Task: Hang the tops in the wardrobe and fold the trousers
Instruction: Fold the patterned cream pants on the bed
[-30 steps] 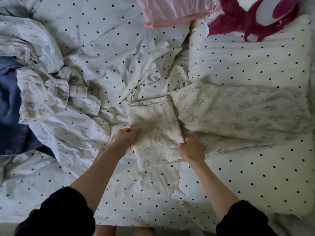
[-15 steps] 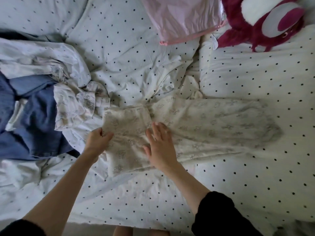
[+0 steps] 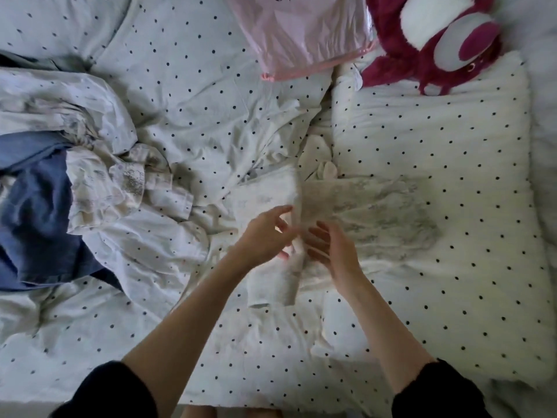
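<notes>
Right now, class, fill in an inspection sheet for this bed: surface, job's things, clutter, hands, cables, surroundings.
Surface: polka-dot bedding, rumpled; a matching pillow at the right.
Job's things: cream printed trousers lie across the pillow's edge, one end partly folded, blurred; a crumpled pile of clothes with a blue garment at the left.
Clutter: pink plastic bag; magenta plush toy.
Hands: left hand and right hand at the trousers' fold; motion blur hides any grip.
Cables: nothing seen.
Surroundings: nothing seen beyond the bed.
</notes>
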`<state>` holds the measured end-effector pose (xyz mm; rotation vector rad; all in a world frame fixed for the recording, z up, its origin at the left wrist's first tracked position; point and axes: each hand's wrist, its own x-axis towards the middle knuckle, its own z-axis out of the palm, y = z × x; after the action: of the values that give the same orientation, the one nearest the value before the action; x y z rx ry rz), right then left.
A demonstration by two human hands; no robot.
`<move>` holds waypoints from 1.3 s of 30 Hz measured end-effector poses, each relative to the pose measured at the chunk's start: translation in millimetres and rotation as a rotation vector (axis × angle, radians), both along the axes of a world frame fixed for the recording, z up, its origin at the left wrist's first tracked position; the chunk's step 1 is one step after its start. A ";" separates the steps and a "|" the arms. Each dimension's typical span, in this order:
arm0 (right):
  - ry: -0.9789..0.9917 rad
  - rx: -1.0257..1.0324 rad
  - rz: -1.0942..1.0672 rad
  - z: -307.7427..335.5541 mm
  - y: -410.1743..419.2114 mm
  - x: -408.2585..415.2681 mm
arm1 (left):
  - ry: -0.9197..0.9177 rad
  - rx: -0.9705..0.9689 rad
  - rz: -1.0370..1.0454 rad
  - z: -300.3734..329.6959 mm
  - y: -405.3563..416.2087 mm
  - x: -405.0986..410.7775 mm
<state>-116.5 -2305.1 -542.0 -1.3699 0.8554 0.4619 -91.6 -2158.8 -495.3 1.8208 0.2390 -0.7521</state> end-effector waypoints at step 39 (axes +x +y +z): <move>-0.114 -0.117 -0.108 4.4 -66.9 -6.4 | -0.154 0.034 -0.235 -23.3 -89.1 21.8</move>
<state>-122.9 -2372.0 -537.6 -1.4346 0.8687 0.2512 -69.8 -2247.9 -518.7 1.9503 -0.0644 -0.7680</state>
